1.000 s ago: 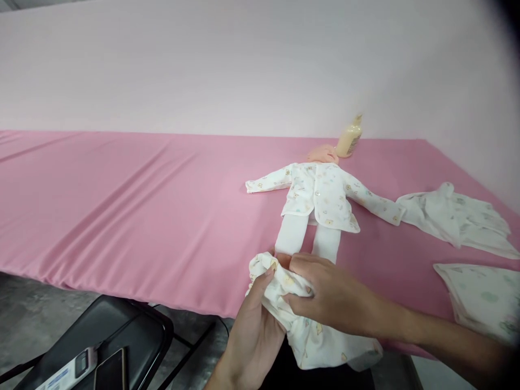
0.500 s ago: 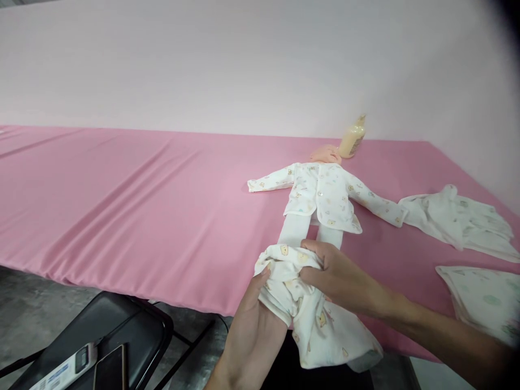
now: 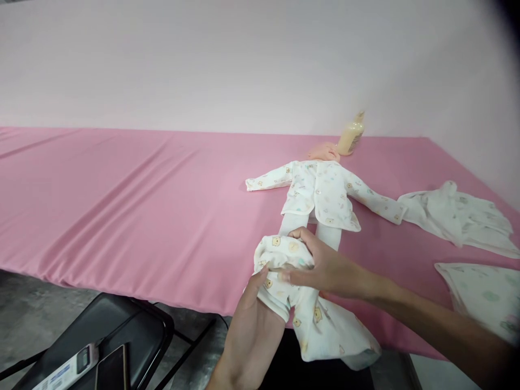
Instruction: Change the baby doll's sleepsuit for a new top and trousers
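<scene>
My left hand grips a pair of white bear-print baby pants, the thumb pressed on the bunched cloth and the other fingers under it. My right hand pinches the upper fold of the same pants from the right side. The gathered cloth covers the lower end of one white leg of a doll, so its foot is hidden. The doll lies on its back in a white printed baby jacket, arms spread. The other pant leg hangs over the table's front edge.
A pale yellow pump bottle stands by the doll's head on the pink-covered table. Folded white cloths and a printed cloth lie at the right. A black chair holds a white device and a phone.
My right hand has shifted slightly left and up along the bunched pants, its thumb now farther across the cloth. The left hand has stayed nearly in place.
</scene>
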The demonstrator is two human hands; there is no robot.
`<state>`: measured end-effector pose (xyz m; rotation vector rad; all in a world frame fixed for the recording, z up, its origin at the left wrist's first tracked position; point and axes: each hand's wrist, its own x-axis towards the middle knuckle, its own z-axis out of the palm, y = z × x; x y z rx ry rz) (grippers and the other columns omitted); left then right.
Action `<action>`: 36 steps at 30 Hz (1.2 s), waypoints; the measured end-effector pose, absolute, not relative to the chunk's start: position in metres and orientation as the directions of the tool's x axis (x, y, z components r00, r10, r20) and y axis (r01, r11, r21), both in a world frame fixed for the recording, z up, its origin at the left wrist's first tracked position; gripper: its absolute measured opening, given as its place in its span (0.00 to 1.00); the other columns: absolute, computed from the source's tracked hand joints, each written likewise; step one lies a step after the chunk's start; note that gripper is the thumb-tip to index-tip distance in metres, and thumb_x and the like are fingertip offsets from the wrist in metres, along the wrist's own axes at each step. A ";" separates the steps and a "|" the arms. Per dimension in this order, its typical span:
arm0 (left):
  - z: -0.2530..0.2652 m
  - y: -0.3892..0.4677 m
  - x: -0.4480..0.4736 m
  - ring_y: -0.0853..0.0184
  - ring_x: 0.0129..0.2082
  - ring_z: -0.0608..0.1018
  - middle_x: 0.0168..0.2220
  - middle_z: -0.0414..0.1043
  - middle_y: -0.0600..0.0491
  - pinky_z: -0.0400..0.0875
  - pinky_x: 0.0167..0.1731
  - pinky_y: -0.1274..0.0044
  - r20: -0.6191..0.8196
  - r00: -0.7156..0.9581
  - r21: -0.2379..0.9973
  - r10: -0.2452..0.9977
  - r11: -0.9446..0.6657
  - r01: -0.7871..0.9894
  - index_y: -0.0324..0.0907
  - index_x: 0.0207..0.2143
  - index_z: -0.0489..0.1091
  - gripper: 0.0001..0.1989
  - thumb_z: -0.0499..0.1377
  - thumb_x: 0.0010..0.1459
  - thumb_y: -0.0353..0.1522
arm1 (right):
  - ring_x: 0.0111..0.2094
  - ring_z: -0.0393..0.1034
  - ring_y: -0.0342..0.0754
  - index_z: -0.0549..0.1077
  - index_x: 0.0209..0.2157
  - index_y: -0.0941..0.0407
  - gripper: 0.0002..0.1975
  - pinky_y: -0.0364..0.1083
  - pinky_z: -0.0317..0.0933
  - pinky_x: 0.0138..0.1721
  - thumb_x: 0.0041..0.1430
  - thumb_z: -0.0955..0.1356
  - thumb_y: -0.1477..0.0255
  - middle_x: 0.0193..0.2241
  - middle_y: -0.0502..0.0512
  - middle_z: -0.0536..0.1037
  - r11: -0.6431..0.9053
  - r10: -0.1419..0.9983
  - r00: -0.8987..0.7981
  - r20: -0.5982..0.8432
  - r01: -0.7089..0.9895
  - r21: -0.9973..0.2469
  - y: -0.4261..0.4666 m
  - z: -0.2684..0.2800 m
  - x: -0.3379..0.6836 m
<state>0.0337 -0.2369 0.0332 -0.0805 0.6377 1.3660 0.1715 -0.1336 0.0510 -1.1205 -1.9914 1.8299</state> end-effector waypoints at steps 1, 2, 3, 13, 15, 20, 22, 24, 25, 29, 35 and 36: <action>0.034 -0.237 0.034 0.59 0.55 0.75 0.56 0.72 0.47 0.66 0.58 0.71 -0.485 0.047 0.309 0.873 0.222 -0.925 0.41 0.66 0.59 0.26 0.55 0.68 0.36 | 0.34 0.67 0.46 0.61 0.53 0.52 0.28 0.45 0.62 0.34 0.53 0.73 0.66 0.38 0.50 0.72 -0.037 0.628 -0.705 -0.328 0.394 -0.918 -0.134 0.052 0.173; 0.034 -0.237 0.035 0.59 0.55 0.75 0.56 0.72 0.47 0.66 0.58 0.70 -0.496 0.036 0.314 0.867 0.218 -0.924 0.41 0.66 0.59 0.26 0.55 0.68 0.36 | 0.34 0.67 0.46 0.61 0.55 0.52 0.30 0.45 0.62 0.34 0.52 0.73 0.66 0.38 0.50 0.72 -0.011 0.616 -0.718 -0.326 0.405 -0.914 -0.133 0.053 0.174; 0.033 -0.238 0.035 0.58 0.54 0.76 0.56 0.72 0.47 0.66 0.58 0.70 -0.496 0.039 0.315 0.867 0.222 -0.923 0.41 0.66 0.59 0.26 0.56 0.67 0.35 | 0.34 0.67 0.45 0.60 0.55 0.52 0.30 0.45 0.62 0.33 0.53 0.73 0.66 0.39 0.51 0.72 0.014 0.606 -0.729 -0.320 0.412 -0.911 -0.133 0.054 0.174; 0.025 -0.247 0.032 0.55 0.61 0.71 0.60 0.69 0.44 0.64 0.63 0.67 -0.439 0.084 0.374 0.895 0.267 -0.888 0.38 0.62 0.66 0.22 0.53 0.68 0.32 | 0.38 0.67 0.48 0.64 0.49 0.53 0.20 0.46 0.59 0.36 0.54 0.63 0.79 0.40 0.53 0.73 0.411 0.680 -0.730 -0.065 0.453 -0.791 -0.129 0.046 0.170; 0.022 -0.251 0.031 0.53 0.63 0.68 0.60 0.69 0.43 0.65 0.63 0.64 -0.405 0.069 0.413 0.912 0.250 -0.876 0.35 0.60 0.68 0.21 0.52 0.68 0.31 | 0.35 0.66 0.47 0.64 0.48 0.54 0.19 0.46 0.57 0.34 0.55 0.62 0.79 0.39 0.53 0.73 0.501 0.697 -0.717 -0.004 0.491 -0.713 -0.129 0.044 0.169; 0.012 -0.266 0.025 0.57 0.68 0.63 0.61 0.68 0.48 0.57 0.68 0.64 -0.391 0.024 0.501 0.920 0.234 -0.833 0.41 0.59 0.71 0.20 0.56 0.65 0.30 | 0.37 0.65 0.50 0.64 0.44 0.55 0.16 0.48 0.59 0.34 0.53 0.60 0.82 0.40 0.56 0.70 0.623 0.733 -0.667 0.130 0.583 -0.521 -0.120 0.030 0.168; 0.007 -0.274 0.021 0.58 0.67 0.64 0.60 0.69 0.48 0.55 0.69 0.66 -0.390 0.009 0.567 0.921 0.248 -0.786 0.43 0.56 0.74 0.19 0.60 0.62 0.30 | 0.40 0.66 0.52 0.64 0.46 0.55 0.19 0.50 0.62 0.37 0.53 0.60 0.83 0.43 0.58 0.69 0.651 0.732 -0.651 0.200 0.582 -0.488 -0.114 0.023 0.170; 0.002 -0.282 0.017 0.57 0.63 0.69 0.58 0.71 0.48 0.57 0.67 0.68 -0.410 -0.030 0.660 0.911 0.274 -0.699 0.45 0.52 0.77 0.18 0.63 0.59 0.31 | 0.41 0.67 0.52 0.63 0.50 0.55 0.22 0.50 0.64 0.39 0.54 0.60 0.83 0.44 0.59 0.69 0.664 0.731 -0.636 0.246 0.582 -0.468 -0.109 0.017 0.172; 0.000 -0.286 0.015 0.57 0.60 0.72 0.57 0.73 0.48 0.60 0.65 0.69 -0.417 -0.073 0.723 0.906 0.282 -0.630 0.46 0.50 0.78 0.17 0.65 0.58 0.31 | 0.41 0.68 0.52 0.63 0.52 0.55 0.23 0.51 0.64 0.39 0.55 0.60 0.83 0.45 0.59 0.69 0.664 0.734 -0.628 0.257 0.588 -0.462 -0.108 0.015 0.173; -0.001 -0.293 0.004 0.64 0.45 0.78 0.46 0.77 0.48 0.68 0.52 0.78 -0.320 -0.309 0.940 0.895 0.259 -0.225 0.43 0.37 0.81 0.06 0.68 0.54 0.31 | 0.46 0.69 0.54 0.60 0.58 0.54 0.26 0.53 0.67 0.42 0.58 0.62 0.78 0.49 0.60 0.68 0.618 0.771 -0.590 0.240 0.601 -0.507 -0.108 0.018 0.178; 0.022 -0.268 -0.019 0.68 0.37 0.72 0.36 0.74 0.52 0.65 0.39 0.84 -0.079 -0.444 0.997 0.892 0.072 -0.031 0.42 0.32 0.79 0.05 0.69 0.51 0.25 | 0.55 0.66 0.59 0.56 0.61 0.48 0.29 0.59 0.67 0.50 0.62 0.68 0.60 0.58 0.61 0.64 0.443 0.866 -0.483 0.126 0.628 -0.640 -0.144 0.028 0.215; 0.030 -0.259 -0.023 0.67 0.39 0.72 0.38 0.74 0.51 0.65 0.42 0.84 -0.066 -0.423 0.998 0.904 0.066 -0.015 0.42 0.34 0.80 0.07 0.68 0.51 0.24 | 0.56 0.66 0.59 0.57 0.60 0.48 0.28 0.60 0.66 0.51 0.63 0.68 0.58 0.57 0.60 0.65 0.412 0.882 -0.460 0.104 0.644 -0.645 -0.154 0.027 0.226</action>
